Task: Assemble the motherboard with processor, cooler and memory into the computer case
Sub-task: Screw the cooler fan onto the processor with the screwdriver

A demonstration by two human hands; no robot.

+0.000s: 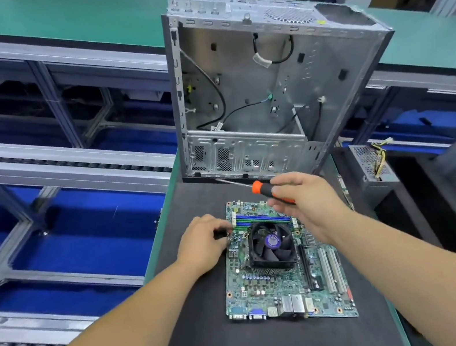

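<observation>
So the motherboard [283,266] sat flat near the desk's [199,330] front edge, cooler [270,244] already on. Left hand [203,246] pinched a small connector at its far-left corner, right hand [301,199] gripped a screwdriver [260,188]. Case [267,89] stood open at the far edge, no board in it, so lifting it in looked next.

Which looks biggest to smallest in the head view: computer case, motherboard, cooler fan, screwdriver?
1. Computer case, largest by far, though it stands farther away.
2. Motherboard.
3. Cooler fan and screwdriver: unsure, since the right hand covers much of the screwdriver's handle.
</observation>
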